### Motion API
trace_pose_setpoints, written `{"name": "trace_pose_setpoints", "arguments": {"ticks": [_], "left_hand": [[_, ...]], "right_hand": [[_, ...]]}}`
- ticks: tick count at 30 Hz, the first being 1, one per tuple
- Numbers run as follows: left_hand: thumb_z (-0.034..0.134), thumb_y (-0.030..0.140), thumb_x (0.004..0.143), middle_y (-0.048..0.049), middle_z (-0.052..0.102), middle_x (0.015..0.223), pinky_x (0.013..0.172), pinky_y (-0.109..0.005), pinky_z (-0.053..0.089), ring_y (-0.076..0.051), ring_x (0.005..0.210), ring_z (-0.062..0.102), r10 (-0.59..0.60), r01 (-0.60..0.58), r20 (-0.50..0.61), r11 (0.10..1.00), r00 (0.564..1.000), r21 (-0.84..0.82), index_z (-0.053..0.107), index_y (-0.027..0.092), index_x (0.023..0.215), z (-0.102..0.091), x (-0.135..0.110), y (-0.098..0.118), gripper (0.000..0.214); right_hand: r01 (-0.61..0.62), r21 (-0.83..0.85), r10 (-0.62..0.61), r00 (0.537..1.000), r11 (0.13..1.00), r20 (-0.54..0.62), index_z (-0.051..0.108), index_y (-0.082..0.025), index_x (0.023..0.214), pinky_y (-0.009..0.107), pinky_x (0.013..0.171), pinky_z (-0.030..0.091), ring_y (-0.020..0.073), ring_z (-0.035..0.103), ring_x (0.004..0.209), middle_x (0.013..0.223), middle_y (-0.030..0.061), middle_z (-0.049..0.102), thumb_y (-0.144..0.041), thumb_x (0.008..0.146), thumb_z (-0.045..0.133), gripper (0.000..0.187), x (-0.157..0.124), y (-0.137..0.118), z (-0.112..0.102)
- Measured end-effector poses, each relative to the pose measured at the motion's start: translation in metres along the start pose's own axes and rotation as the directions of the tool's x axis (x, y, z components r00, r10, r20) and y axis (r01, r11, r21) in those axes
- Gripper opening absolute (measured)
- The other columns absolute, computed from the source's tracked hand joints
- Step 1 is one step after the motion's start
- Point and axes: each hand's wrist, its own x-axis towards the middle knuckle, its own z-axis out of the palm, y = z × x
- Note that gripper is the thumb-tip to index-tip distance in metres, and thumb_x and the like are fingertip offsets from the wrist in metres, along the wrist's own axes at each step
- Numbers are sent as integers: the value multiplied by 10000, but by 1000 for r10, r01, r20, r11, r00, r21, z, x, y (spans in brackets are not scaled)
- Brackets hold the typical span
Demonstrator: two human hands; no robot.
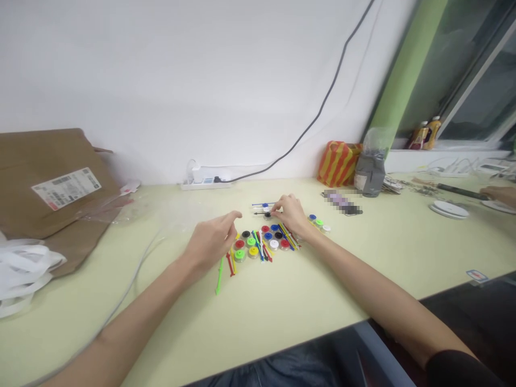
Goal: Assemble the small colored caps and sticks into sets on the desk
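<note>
Just under the fingertips of the right hand (pixel 291 212), a black arrow (pixel 260 213) on top of a black disc (pixel 267 216), tip toward the left hand (pixel 212 239). Right thumb and index finger bent together there; impossible to tell whether pinching the arrow or only touching. Left hand released, index finger and thumb apart, with nothing visible between them.

Directly beyond the right fingertips, a blue arrow (pixel 258 204) on a blue-topped disc. Between both hands and slightly nearer, a cluster of clear-based discs (pixel 252 251) with red, green, yellow, blue, white and black tops, loose arrows (pixel 262 246) among them. Just nearer than the left hand, a lone green arrow (pixel 219 277).

Farther out, past both hands, a power strip (pixel 203 183) against the wall. Beyond and right of the right hand, a striped bag (pixel 337 164) beside a grey pouch (pixel 370 174). Well left of the left hand, brown packaging (pixel 48 199) and white strips (pixel 26 269). Far right, another person's hand (pixel 500 194) near white round plates (pixel 449 209).
</note>
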Motion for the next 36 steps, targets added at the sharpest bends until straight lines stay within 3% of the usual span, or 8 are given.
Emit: {"name": "trace_pose_setpoints", "arguments": {"ticks": [4, 8, 15, 18, 24, 30, 32, 36], "left_hand": [[332, 214, 939, -41, 727, 858, 579, -297, 328, -198, 698, 651, -34, 7, 141, 982, 989, 190, 613, 223, 975, -11, 5, -13, 284], [371, 267, 934, -59, 670, 721, 535, -303, 257, -207, 607, 604, -58, -17, 241, 954, 969, 298, 586, 215, 807, -18, 5, -19, 255], [453, 230, 891, -2, 447, 504, 504, -296, 206, -146, 417, 422, -14, -47, 291, 978, 957, 203, 427, 205, 576, -12, -4, -18, 317], [463, 229, 899, -3, 455, 516, 508, -293, 228, -156, 430, 446, -6, -54, 297, 980, 955, 192, 437, 207, 599, -10, -5, -15, 302], [394, 185, 940, -59, 606, 654, 553, -300, 305, -218, 540, 582, -41, -79, 343, 940, 938, 331, 551, 202, 828, -9, -5, -10, 194], [356, 260, 998, -71, 643, 697, 548, -299, 306, -236, 574, 611, -52, -47, 303, 949, 952, 312, 548, 203, 951, -5, -4, -14, 206], [334, 309, 1022, -64, 664, 756, 547, -294, 308, -224, 592, 616, -56, -7, 247, 969, 967, 247, 543, 209, 1028, -4, -3, -14, 232], [276, 368, 1052, -62, 676, 998, 594, -286, 376, -208, 815, 655, -23, 19, 47, 997, 999, 72, 529, 231, 1173, -5, -2, -8, 313]], "right_hand": [[39, 18, -38, 998, 999, -45, 737, -215, 966, 359, 875, 345, 240, 492, 993, 985, 75, 665, -278, 938, 621, 135, -2, -6, 0], [187, 36, -185, 981, 982, -56, 725, -212, 968, 374, 870, 353, 243, 485, 990, 979, 83, 656, -225, 977, 536, 189, -16, -32, 2], [470, 50, -473, 880, 881, 43, 749, -222, 968, 403, 892, 351, 252, 465, 1062, 1046, 84, 633, -265, 990, 550, 204, -49, -83, 2], [477, 45, -479, 875, 878, 64, 752, -220, 983, 410, 906, 349, 259, 455, 1085, 1059, 95, 623, -258, 990, 548, 208, -51, -89, 3], [390, 63, -395, 914, 919, 96, 767, -219, 992, 390, 843, 352, 248, 469, 1010, 1023, 93, 631, -318, 979, 578, 213, -32, -84, 11], [420, 126, -434, 892, 899, 122, 774, -211, 862, 353, 811, 361, 221, 475, 919, 905, 72, 631, -290, 889, 711, 105, -15, -86, 24], [417, 154, -432, 898, 896, 81, 760, -199, 825, 346, 802, 369, 217, 483, 903, 882, 67, 636, -272, 884, 713, 105, -13, -89, 24], [373, 294, -343, 927, 880, -150, 716, -187, 830, 328, 810, 403, 195, 518, 867, 852, 44, 651, -215, 901, 675, 87, -17, -95, 15]]}}
